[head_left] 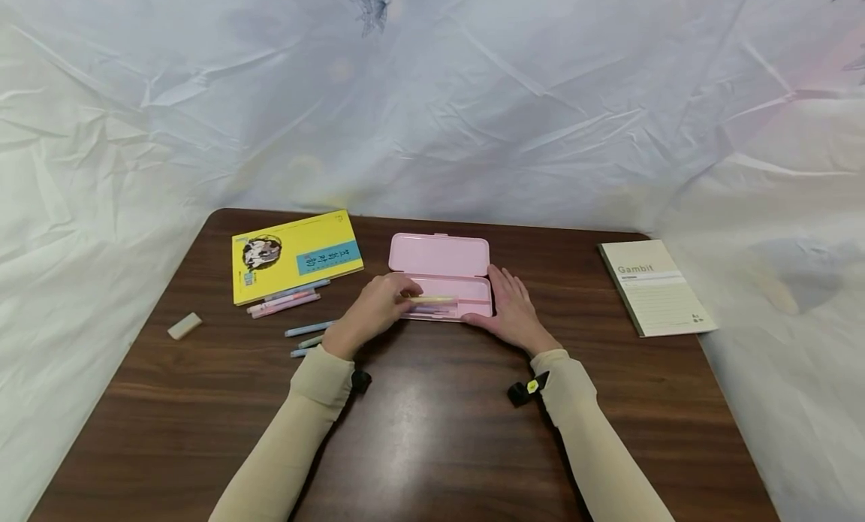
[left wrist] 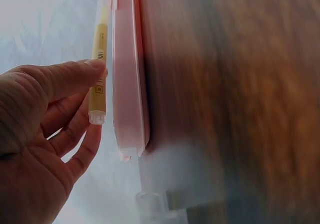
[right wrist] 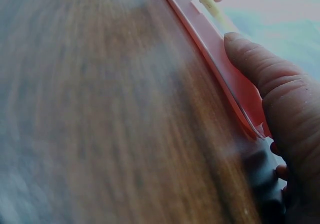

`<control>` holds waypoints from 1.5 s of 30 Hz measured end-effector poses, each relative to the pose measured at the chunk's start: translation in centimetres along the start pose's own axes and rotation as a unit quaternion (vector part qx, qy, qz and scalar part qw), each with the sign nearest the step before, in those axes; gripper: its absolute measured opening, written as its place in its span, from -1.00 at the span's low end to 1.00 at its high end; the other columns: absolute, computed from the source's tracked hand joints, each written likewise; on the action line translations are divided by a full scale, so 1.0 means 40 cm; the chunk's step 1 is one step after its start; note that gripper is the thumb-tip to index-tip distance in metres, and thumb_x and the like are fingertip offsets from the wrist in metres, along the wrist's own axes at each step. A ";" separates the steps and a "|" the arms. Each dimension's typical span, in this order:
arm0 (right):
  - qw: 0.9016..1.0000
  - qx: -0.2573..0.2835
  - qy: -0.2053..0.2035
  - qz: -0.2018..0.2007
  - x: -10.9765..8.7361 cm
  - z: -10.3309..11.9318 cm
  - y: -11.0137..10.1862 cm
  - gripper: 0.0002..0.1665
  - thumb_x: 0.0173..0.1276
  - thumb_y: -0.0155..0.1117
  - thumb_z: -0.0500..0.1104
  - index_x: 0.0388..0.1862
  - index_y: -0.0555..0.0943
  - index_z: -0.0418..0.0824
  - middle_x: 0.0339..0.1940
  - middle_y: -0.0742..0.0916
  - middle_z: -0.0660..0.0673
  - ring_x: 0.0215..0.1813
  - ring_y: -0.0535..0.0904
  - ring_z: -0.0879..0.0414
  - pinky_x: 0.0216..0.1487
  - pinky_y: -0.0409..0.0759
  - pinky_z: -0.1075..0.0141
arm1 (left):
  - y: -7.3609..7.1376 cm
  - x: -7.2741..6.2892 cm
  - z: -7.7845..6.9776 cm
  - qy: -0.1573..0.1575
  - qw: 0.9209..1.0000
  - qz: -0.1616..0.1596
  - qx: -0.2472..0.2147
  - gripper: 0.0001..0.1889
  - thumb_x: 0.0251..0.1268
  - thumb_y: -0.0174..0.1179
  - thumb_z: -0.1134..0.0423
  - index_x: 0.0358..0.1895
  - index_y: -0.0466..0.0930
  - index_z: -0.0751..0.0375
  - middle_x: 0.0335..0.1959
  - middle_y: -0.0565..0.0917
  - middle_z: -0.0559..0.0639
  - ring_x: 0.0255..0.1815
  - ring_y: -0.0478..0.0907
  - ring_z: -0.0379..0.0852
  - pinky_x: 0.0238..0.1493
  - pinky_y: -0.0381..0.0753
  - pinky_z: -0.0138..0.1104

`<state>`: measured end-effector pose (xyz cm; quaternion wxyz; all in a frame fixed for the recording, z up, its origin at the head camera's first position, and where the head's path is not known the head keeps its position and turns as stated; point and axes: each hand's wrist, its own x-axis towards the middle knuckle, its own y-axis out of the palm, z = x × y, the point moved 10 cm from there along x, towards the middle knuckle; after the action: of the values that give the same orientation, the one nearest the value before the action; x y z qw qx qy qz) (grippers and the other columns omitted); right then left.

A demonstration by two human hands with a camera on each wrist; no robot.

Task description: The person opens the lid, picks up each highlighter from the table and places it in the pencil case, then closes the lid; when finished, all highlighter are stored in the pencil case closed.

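Observation:
An open pink pencil case (head_left: 439, 254) lies on the table, its lid tipped back away from me. My left hand (head_left: 375, 309) pinches a yellow highlighter (left wrist: 98, 96) between thumb and fingers, above the left part of the case. The highlighter has clear ends and printing along its barrel. A few slim pens (head_left: 432, 309) are visible in the front compartment, partly hidden by the highlighter. My right hand (head_left: 511, 312) holds the right end of the case, its thumb on the front edge and its fingers along the side.
Left of the case lie a yellow book (head_left: 290, 240), pink and blue pens (head_left: 286, 304) and more pens (head_left: 307, 330) partly behind my left wrist. A white eraser (head_left: 185, 326) sits farther left. A notebook (head_left: 658, 289) lies at the right edge of the brown table (head_left: 419, 424).

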<state>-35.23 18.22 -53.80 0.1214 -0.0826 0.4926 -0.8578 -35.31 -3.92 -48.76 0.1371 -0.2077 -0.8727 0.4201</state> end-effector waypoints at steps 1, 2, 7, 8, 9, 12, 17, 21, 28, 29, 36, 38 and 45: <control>1.000 0.000 0.000 0.000 0.000 0.000 0.000 0.39 0.28 0.43 0.41 0.75 -0.04 -0.28 0.73 0.18 -0.30 0.75 -0.05 -0.24 0.69 -0.18 -0.15 | 0.002 0.000 0.001 0.000 1.000 0.000 0.001 -0.78 0.41 0.39 0.38 0.07 0.79 0.20 0.00 0.77 0.04 0.02 0.66 -0.05 0.16 0.67 -0.10; 1.000 0.000 -0.001 0.000 -0.001 0.000 0.000 0.39 0.28 0.42 0.41 0.75 -0.04 -0.29 0.73 0.18 -0.31 0.75 -0.05 -0.24 0.69 -0.17 -0.16 | 0.003 0.000 0.001 0.000 1.000 0.000 0.002 -0.78 0.41 0.39 0.38 0.07 0.80 0.19 0.00 0.76 0.03 0.02 0.65 -0.05 0.16 0.67 -0.10; 1.000 0.004 -0.003 0.000 0.000 -0.002 0.001 0.40 0.28 0.42 0.42 0.75 -0.03 -0.29 0.73 0.18 -0.31 0.75 -0.05 -0.24 0.68 -0.17 -0.16 | 0.010 0.002 -0.002 0.002 1.000 0.001 0.009 -0.80 0.41 0.40 0.39 0.03 0.81 0.19 -0.03 0.75 0.03 0.02 0.65 -0.06 0.14 0.68 -0.10; 1.000 0.005 -0.002 0.000 0.000 -0.002 0.001 0.40 0.28 0.42 0.42 0.75 -0.03 -0.29 0.73 0.18 -0.31 0.75 -0.05 -0.24 0.68 -0.17 -0.16 | 0.011 0.002 -0.003 0.003 1.000 0.002 0.012 -0.80 0.41 0.39 0.39 0.03 0.81 0.19 -0.03 0.75 0.03 0.03 0.65 -0.05 0.15 0.67 -0.10; 1.000 0.006 -0.002 0.000 0.000 -0.002 0.001 0.40 0.27 0.42 0.42 0.75 -0.03 -0.29 0.73 0.18 -0.30 0.75 -0.05 -0.24 0.69 -0.17 -0.15 | 0.012 0.002 -0.003 0.003 1.000 0.002 0.016 -0.81 0.41 0.40 0.39 0.03 0.81 0.19 -0.03 0.75 0.03 0.04 0.65 -0.05 0.16 0.67 -0.10; 1.000 0.007 0.001 0.000 0.001 -0.004 0.001 0.42 0.26 0.43 0.44 0.76 -0.03 -0.27 0.74 0.18 -0.29 0.75 -0.06 -0.23 0.69 -0.18 -0.15 | 0.014 0.003 -0.003 0.002 1.000 0.003 0.028 -0.80 0.40 0.40 0.39 0.03 0.81 0.19 -0.02 0.75 0.03 0.08 0.64 -0.04 0.19 0.66 -0.09; 1.000 0.007 0.005 0.001 0.002 -0.005 0.001 0.42 0.25 0.43 0.44 0.76 -0.04 -0.25 0.74 0.18 -0.28 0.75 -0.06 -0.22 0.69 -0.20 -0.15 | 0.014 0.003 0.002 -0.004 0.999 0.003 0.041 -0.79 0.38 0.41 0.41 0.02 0.81 0.19 -0.02 0.76 0.01 0.07 0.65 -0.05 0.20 0.66 -0.10; 1.000 0.003 0.004 -0.002 0.002 -0.002 -0.001 0.42 0.24 0.44 0.44 0.76 -0.03 -0.25 0.74 0.18 -0.29 0.75 -0.05 -0.23 0.69 -0.18 -0.15 | 0.015 0.003 0.005 -0.003 0.999 0.000 0.040 -0.79 0.38 0.42 0.41 0.02 0.81 0.18 -0.03 0.76 0.01 0.08 0.65 -0.06 0.20 0.66 -0.10; 1.000 0.003 0.005 0.001 0.001 0.000 -0.001 0.41 0.26 0.44 0.43 0.76 -0.03 -0.26 0.74 0.18 -0.29 0.75 -0.06 -0.23 0.69 -0.19 -0.15 | 0.010 0.001 0.002 0.000 0.999 -0.001 0.033 -0.78 0.40 0.41 0.37 0.05 0.80 0.18 0.00 0.75 0.02 0.07 0.64 -0.06 0.19 0.66 -0.09; 1.000 0.002 0.004 0.001 0.000 0.000 -0.001 0.41 0.26 0.44 0.43 0.76 -0.03 -0.27 0.74 0.18 -0.29 0.75 -0.06 -0.23 0.69 -0.18 -0.15 | 0.008 0.000 0.002 0.000 1.000 -0.001 0.029 -0.78 0.40 0.41 0.37 0.06 0.80 0.18 0.01 0.75 0.02 0.07 0.64 -0.05 0.19 0.66 -0.08; 1.000 0.003 0.002 -0.002 0.004 -0.004 0.003 0.41 0.26 0.45 0.41 0.76 -0.03 -0.25 0.74 0.18 -0.28 0.75 -0.05 -0.21 0.69 -0.18 -0.12 | -0.017 -0.009 0.020 -0.019 1.000 -0.007 -0.007 -0.75 0.41 0.40 0.36 0.11 0.78 0.18 0.05 0.77 0.05 0.11 0.67 0.01 0.20 0.66 -0.05; 1.000 0.004 0.002 -0.002 0.004 -0.006 0.003 0.41 0.26 0.45 0.42 0.76 -0.04 -0.25 0.74 0.18 -0.28 0.75 -0.06 -0.21 0.69 -0.19 -0.12 | -0.031 -0.014 0.026 -0.025 0.999 -0.011 -0.017 -0.75 0.41 0.40 0.34 0.11 0.78 0.18 0.07 0.77 0.06 0.11 0.67 0.03 0.19 0.67 -0.02; 1.000 0.000 -0.001 -0.006 0.004 -0.005 0.002 0.42 0.23 0.45 0.45 0.75 -0.01 -0.27 0.73 0.20 -0.31 0.74 -0.04 -0.25 0.68 -0.17 -0.16 | -0.098 -0.030 0.069 -0.036 0.998 -0.036 -0.041 -0.70 0.46 0.39 0.26 0.18 0.75 0.22 0.16 0.74 0.13 0.12 0.64 0.09 0.20 0.63 0.03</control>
<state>-35.43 18.31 -53.96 0.1164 -0.0867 0.4919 -0.8585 -36.39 -8.56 -47.43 0.1117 -0.1660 -0.9004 0.3862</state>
